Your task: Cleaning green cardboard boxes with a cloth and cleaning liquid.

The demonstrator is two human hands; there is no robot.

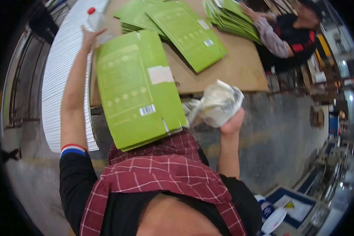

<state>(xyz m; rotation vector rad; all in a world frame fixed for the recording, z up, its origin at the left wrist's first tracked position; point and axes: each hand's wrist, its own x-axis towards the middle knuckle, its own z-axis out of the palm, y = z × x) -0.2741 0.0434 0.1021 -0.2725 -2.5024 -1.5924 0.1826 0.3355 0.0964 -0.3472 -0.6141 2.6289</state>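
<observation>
My left hand [91, 36] reaches to the table's far left, thumb and finger spread beside a clear bottle with a red cap [93, 20]. Whether it touches the bottle I cannot tell. Around a crumpled off-white bundle [215, 104] with dark smudges, my right hand [232, 122] is closed, just off the table's near edge. Cloth or plastic, I cannot tell which. Between my arms lies a stack of flat green printed cardboard sheets [124, 90], jutting over the near edge toward my checked apron. Its top sheet carries a pale patch and a barcode.
More green cardboard sheets [188, 37] lie farther back on the brown table [239, 72]. A long row of white sheets [63, 78] runs along the left. Across the table at right, a person [289, 37] handles another green pile [228, 19].
</observation>
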